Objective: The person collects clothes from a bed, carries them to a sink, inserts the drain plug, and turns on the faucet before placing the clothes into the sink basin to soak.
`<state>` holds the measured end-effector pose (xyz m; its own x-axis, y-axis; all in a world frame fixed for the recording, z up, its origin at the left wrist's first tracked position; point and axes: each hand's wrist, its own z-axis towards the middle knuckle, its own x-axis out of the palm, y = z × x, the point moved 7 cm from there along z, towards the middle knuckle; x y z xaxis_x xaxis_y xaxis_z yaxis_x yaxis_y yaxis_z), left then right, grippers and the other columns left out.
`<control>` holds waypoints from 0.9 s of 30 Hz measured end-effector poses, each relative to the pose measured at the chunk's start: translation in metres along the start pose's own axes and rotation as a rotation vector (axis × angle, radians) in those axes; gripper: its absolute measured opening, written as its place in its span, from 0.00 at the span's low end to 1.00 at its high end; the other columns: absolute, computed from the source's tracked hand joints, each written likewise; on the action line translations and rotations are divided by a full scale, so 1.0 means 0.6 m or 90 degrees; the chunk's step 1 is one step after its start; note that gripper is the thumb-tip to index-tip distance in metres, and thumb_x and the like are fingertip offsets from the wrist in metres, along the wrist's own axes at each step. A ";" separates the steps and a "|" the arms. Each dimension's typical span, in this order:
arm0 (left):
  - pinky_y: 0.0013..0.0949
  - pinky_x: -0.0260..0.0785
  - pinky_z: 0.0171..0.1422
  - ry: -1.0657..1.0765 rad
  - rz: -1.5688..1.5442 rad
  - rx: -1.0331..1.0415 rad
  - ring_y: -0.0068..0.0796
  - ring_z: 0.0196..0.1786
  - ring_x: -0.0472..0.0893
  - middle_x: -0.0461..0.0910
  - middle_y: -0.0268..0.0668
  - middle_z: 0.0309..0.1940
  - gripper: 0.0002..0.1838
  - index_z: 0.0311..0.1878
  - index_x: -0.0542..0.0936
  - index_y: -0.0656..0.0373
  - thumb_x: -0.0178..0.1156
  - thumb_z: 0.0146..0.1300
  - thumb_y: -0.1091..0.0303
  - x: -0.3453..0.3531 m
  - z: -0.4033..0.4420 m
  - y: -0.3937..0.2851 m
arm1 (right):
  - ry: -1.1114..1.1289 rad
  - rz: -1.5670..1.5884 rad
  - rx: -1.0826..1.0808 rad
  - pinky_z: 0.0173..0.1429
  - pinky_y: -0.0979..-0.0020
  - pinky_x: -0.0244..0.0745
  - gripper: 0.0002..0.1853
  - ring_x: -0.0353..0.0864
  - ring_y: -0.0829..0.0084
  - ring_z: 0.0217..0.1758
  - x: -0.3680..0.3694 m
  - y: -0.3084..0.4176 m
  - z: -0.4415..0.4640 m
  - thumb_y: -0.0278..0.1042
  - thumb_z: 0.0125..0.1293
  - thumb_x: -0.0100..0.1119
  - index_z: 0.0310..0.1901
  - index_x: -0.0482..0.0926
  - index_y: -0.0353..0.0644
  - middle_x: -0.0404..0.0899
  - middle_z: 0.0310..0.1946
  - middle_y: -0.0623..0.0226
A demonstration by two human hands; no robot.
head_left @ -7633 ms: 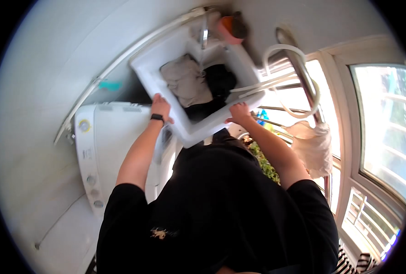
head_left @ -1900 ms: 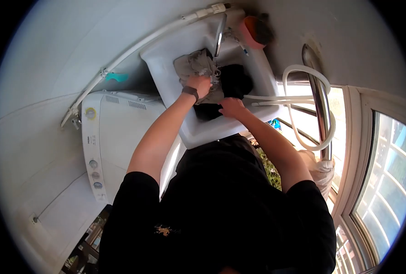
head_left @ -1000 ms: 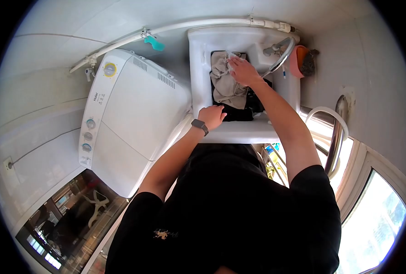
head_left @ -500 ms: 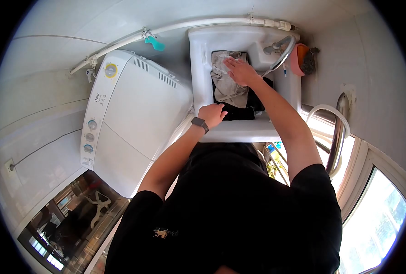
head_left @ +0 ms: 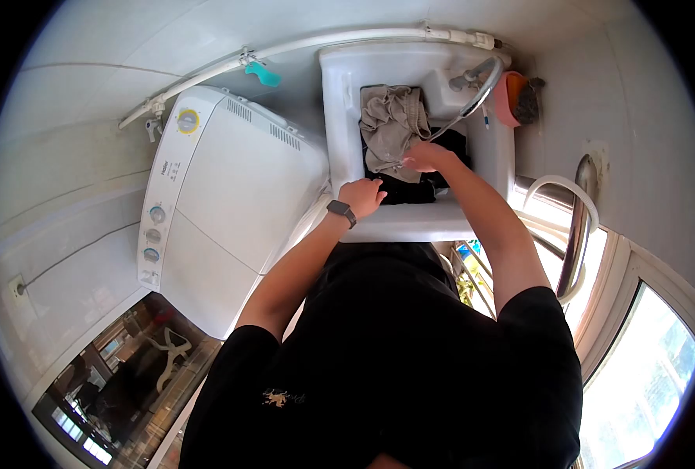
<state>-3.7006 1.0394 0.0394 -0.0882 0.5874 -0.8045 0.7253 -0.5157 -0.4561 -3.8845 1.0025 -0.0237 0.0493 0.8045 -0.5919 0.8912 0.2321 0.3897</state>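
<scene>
A grey garment (head_left: 390,129) with a gathered waistband lies crumpled in the white sink (head_left: 339,102). Under its near end and to its right is black cloth (head_left: 410,192). My right hand (head_left: 425,157) is closed on the near part of the grey garment, its fingers bent together beside a pale cord or strip. At the sink's near left edge my left hand (head_left: 362,197), with a dark watch on its wrist, is curled against the black cloth; its fingertips are partly hidden.
A curved metal faucet (head_left: 484,92) reaches over the sink's right side. The white washing machine (head_left: 238,187) stands at the left. A pink holder (head_left: 507,102) hangs on the right wall, and a white hose (head_left: 558,184) loops near the window.
My right hand has moved from the far end of the grey garment towards me and closed. The white, foam-like patch under it no longer shows. My left hand has stayed in place.
</scene>
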 end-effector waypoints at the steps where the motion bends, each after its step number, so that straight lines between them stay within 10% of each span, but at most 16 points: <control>1: 0.50 0.78 0.42 0.020 -0.003 -0.006 0.44 0.42 0.85 0.85 0.39 0.37 0.19 0.53 0.80 0.54 0.56 0.71 0.50 0.003 0.000 -0.001 | -0.029 0.014 0.021 0.59 0.54 0.79 0.20 0.83 0.50 0.55 0.021 -0.028 0.004 0.46 0.72 0.53 0.59 0.81 0.50 0.84 0.53 0.55; 10: 0.48 0.74 0.61 0.188 0.119 0.127 0.45 0.62 0.78 0.81 0.41 0.56 0.29 0.65 0.78 0.52 0.61 0.66 0.46 -0.012 0.056 -0.044 | -0.250 0.301 0.197 0.59 0.53 0.80 0.17 0.84 0.52 0.54 0.110 -0.065 -0.092 0.44 0.69 0.53 0.53 0.85 0.50 0.87 0.48 0.58; 15: 0.49 0.75 0.57 0.217 0.245 0.267 0.47 0.54 0.82 0.84 0.41 0.45 0.25 0.61 0.81 0.49 0.63 0.64 0.50 -0.049 0.159 -0.105 | -0.278 0.360 0.239 0.61 0.53 0.80 0.18 0.85 0.53 0.54 0.189 -0.033 -0.118 0.48 0.70 0.57 0.56 0.85 0.53 0.87 0.48 0.56; 27: 0.50 0.68 0.71 0.212 0.489 0.405 0.36 0.74 0.69 0.69 0.37 0.72 0.34 0.70 0.72 0.50 0.67 0.62 0.51 -0.022 0.290 -0.213 | -0.383 0.463 0.241 0.61 0.54 0.80 0.18 0.85 0.54 0.54 0.208 0.007 -0.161 0.49 0.69 0.58 0.56 0.84 0.54 0.86 0.48 0.57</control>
<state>-3.9108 0.9891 0.0423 0.5058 0.0553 -0.8609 0.0054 -0.9981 -0.0610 -3.9185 1.1565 -0.0277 0.7623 0.2485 -0.5976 0.6333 -0.4769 0.6095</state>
